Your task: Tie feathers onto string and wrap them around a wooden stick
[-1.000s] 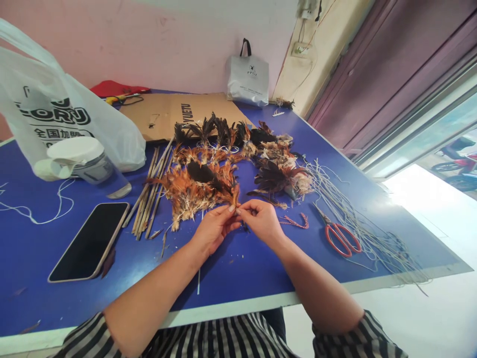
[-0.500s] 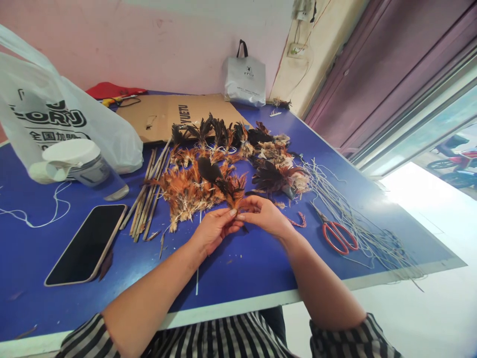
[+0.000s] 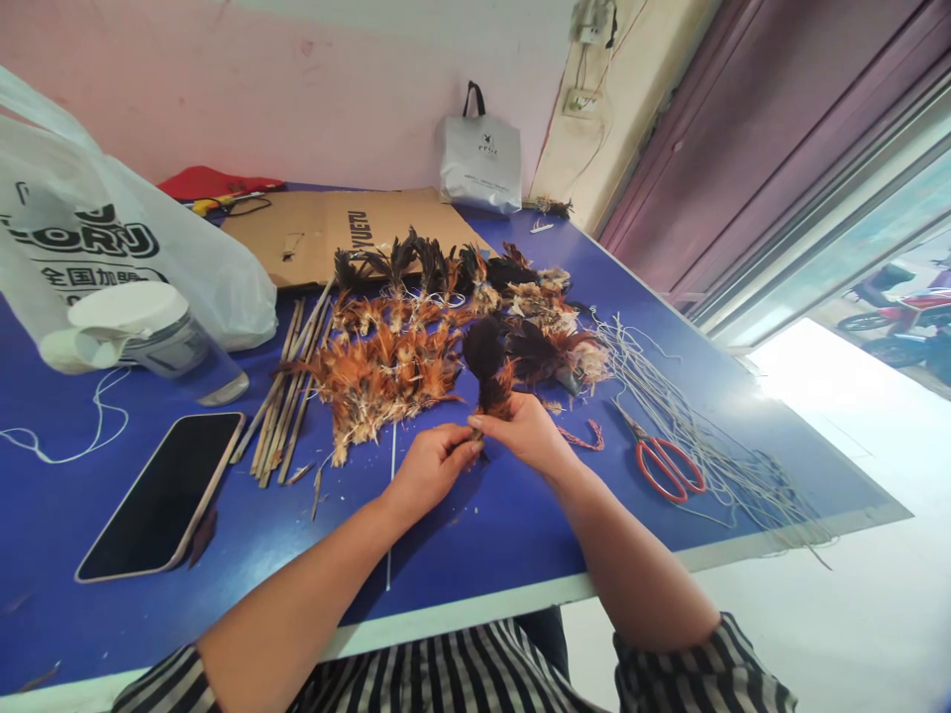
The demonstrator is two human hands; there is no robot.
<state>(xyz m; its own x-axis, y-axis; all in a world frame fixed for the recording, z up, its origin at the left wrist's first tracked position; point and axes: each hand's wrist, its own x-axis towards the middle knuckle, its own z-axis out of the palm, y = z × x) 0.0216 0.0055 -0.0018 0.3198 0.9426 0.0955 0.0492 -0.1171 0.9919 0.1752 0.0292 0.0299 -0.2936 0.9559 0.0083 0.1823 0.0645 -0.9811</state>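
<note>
In the head view, holds a dark-tipped feather bunch (image 3: pixel 486 356) at the clock's centre, its base pinched narrowly by the fingers of the left hand (image 3: pixel 437 461), towards seven, and the right hand (image 3: pixel 524 431), towards five. Seems busy gathering and evening the bunch. Calls next, most likely, for a firm left pinch and small right-hand adjustments, clear of the laid-out feathers (image 3: pixel 386 381) towards nine.

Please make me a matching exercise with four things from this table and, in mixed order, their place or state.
1. scissors
2. phone
3. round-topped feather bundle
4. silver bag

A. held in left hand and right hand
B. upright near the wall
C. red-handled
D. flat, black face up

Pairs: 1-C, 2-D, 3-A, 4-B
</note>
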